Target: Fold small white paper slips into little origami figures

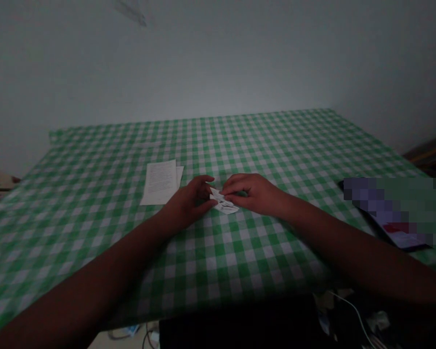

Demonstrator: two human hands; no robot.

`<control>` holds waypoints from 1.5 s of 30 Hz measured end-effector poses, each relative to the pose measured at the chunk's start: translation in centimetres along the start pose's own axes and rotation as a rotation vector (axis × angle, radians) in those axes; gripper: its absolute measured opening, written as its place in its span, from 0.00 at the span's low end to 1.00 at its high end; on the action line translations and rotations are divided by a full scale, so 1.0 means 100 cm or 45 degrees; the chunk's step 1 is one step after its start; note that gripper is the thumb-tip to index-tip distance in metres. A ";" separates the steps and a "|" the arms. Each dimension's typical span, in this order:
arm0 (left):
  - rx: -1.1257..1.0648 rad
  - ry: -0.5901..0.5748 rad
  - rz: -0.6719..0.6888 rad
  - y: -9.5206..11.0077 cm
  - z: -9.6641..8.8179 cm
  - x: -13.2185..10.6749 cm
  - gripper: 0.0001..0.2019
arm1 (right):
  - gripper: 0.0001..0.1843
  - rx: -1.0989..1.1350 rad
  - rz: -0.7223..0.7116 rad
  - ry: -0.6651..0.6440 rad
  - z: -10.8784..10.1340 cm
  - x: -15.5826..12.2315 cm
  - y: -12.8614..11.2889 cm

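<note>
A small folded piece of printed paper (225, 206) lies near the middle of the table, between my two hands. My left hand (194, 201) is at its left side, thumb and fingers curved around that edge. From the right, my right hand (249, 193) has its fingertips and thumb closed on the paper's upper part. The exact folds are too small and dim to make out. Just beyond my left hand lie sheets of printed paper (159, 183), one partly covering another.
A green and white checked cloth (210, 145) covers the table. At the right lies a flat dark-edged device (414, 246), its surface mostly blurred out. A pale wall (218, 63) stands behind the table. Cables (356, 310) hang below the front edge.
</note>
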State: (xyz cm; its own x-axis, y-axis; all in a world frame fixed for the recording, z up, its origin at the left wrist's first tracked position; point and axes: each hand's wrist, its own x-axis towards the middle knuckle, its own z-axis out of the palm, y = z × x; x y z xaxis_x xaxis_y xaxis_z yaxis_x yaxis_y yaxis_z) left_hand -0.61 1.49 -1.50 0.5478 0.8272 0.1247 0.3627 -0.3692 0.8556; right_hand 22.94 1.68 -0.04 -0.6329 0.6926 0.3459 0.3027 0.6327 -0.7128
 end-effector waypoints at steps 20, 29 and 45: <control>0.310 0.176 0.113 0.000 0.005 0.001 0.22 | 0.12 -0.198 -0.136 0.055 -0.009 -0.002 -0.004; 0.551 0.076 0.293 0.006 0.000 -0.004 0.19 | 0.08 -0.274 -0.160 -0.047 -0.001 -0.002 -0.007; 0.618 0.117 0.570 0.013 -0.004 -0.003 0.20 | 0.06 0.025 0.082 0.117 0.004 -0.002 -0.010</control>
State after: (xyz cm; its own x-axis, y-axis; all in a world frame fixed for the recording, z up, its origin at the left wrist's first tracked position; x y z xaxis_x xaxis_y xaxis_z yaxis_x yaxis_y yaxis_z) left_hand -0.64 0.92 -0.19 0.6660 0.5744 0.4760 0.4251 -0.8165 0.3906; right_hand 22.49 0.83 0.37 -0.5442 0.7613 0.3526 0.3261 0.5792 -0.7471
